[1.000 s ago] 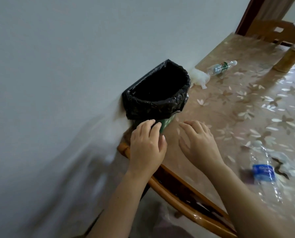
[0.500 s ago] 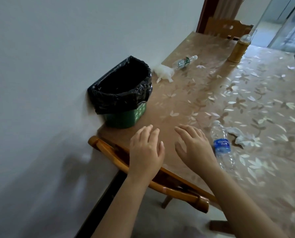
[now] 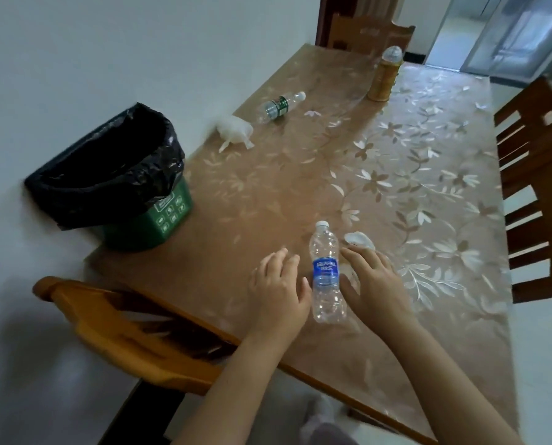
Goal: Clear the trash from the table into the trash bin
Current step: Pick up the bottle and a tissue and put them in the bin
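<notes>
A: What's the surface like?
B: A wooden table [image 3: 268,194] under a floral plastic cover, pushed against a white wall – the green trash bin [image 3: 159,220] stands at the wall.
A: The hands?
B: Left hand [image 3: 276,293] and right hand [image 3: 374,284] spread, gripping nothing – the blue-label bottle [image 3: 326,274] lies between them

- Table [image 3: 300,194]: glossy, smooth floral covering; varnished wood edge.
- Trash bin [image 3: 159,226]: green plastic, lined with crinkled glossy black film.
- Bottle [image 3: 326,274]: clear plastic, glossy blue label.
- Tissue [image 3: 359,239]: matt white crumpled paper.
- Chairs [image 3: 123,332]: polished wood.
</notes>
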Demonstrator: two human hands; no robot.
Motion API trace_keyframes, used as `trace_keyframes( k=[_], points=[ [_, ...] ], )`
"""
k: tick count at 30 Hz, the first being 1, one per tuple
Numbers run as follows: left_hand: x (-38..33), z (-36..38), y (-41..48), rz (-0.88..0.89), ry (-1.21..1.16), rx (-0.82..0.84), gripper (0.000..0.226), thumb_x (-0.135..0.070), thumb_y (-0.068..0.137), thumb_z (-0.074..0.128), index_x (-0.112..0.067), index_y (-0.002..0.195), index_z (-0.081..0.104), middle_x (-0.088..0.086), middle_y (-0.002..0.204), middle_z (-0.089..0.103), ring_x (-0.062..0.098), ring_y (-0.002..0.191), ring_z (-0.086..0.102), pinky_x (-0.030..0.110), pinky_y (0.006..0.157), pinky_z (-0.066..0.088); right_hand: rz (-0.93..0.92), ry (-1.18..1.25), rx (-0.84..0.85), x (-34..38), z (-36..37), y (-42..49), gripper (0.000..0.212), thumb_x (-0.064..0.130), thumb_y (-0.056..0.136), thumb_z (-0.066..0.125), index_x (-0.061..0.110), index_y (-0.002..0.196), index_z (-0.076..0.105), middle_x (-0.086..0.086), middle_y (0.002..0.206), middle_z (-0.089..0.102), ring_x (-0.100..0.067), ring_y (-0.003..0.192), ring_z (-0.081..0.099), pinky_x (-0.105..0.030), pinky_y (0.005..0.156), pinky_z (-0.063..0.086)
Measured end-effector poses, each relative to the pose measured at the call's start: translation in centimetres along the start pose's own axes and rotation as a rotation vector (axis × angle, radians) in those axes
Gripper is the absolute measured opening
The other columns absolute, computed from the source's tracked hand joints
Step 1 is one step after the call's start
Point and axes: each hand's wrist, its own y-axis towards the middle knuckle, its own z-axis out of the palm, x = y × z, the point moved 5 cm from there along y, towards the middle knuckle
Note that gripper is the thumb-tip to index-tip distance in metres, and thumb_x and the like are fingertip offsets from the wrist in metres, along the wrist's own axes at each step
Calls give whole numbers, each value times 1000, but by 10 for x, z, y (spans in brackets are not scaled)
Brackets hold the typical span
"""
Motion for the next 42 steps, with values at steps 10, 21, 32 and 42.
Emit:
trace_keyframes(
  k=[10, 21, 32, 42],
  points=[
    [-35, 91, 8, -230, -91, 118, 44, -19, 73, 53, 0, 113, 58, 19, 120, 57, 36, 109, 49, 47, 91, 42, 17, 67, 58, -116, 20, 8, 37, 5, 67, 73, 5, 102, 61, -16, 100, 65, -40, 90, 59, -49, 77, 49],
    [-36, 134, 6, -337, 48, 209, 47, -18, 82, 59, -5, 125, 47, 17, 133, 46, 31, 119, 43, 42, 96, 37, 69, 163, 123, -166, 62, 21, 34, 7, 69, 66, 2, 102, 62, -19, 100, 66, -42, 90, 59, -50, 75, 49],
    [-25, 151, 6, -398, 9, 183, 53, -21, 79, 66, -5, 126, 46, 20, 134, 43, 33, 120, 44, 41, 95, 39, 55, 195, 191, -183, 95, 38, 37, 10, 70, 74, 8, 105, 62, -14, 105, 64, -38, 96, 57, -42, 71, 48],
    [-14, 158, -3, -492, -135, 202, 69, -30, 79, 65, -20, 137, 29, 12, 136, 35, 20, 119, 37, 21, 87, 32, 52, 199, 204, -183, 106, 37, 34, 0, 67, 73, 4, 100, 64, -15, 102, 63, -37, 88, 57, -41, 64, 50]
  ],
)
